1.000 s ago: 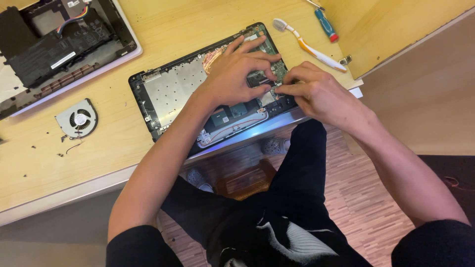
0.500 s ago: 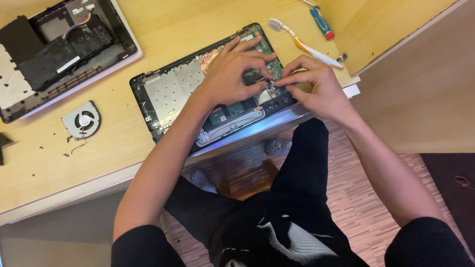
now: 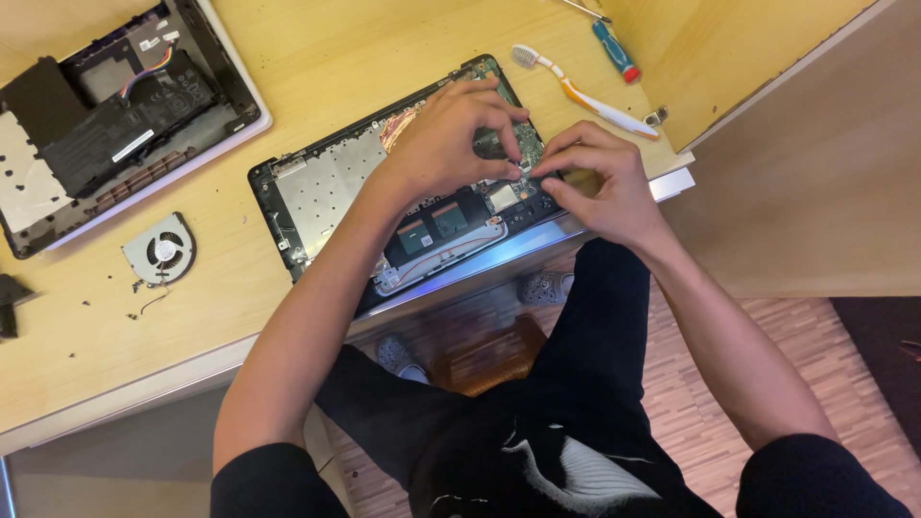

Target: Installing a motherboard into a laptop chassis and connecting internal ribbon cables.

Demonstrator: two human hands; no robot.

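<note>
Head camera looks down on my wooden desk (image 3: pixel 317 58) and my two hands. At the far left a small black part (image 3: pixel 10 302) is cut off by the picture border. Above it lies a second opened laptop (image 3: pixel 106 125) with its black battery and coloured wires showing; its left part is also cut off. Just below this laptop a loose round cooling fan (image 3: pixel 158 251) lies flat on the wood, with small dark crumbs and a thin wire near it. Between the fan and the front edge of the desk the wood is bare, so there is room to move.

In the middle is the opened laptop base (image 3: pixel 326 197), tilted, and its near corner hangs a little over the front edge of the desk. My left hand (image 3: pixel 446 139) lies over its right part, fingers bent, the tips pressing on the green circuit board (image 3: pixel 523 144). My right hand (image 3: pixel 600 182) comes from the right; thumb and forefinger are closed together at a very small part near the board's edge, just beside the left fingertips. What this part is, I cannot tell; it is too small and my fingers hide it. If the left hand holds something, I cannot tell either.

Further right, well apart from my hands, a white and orange toothbrush (image 3: pixel 585 91) and a screwdriver with blue and red handle (image 3: pixel 612 46) lie on the desk, beside an upright wooden panel (image 3: pixel 729 48).
</note>
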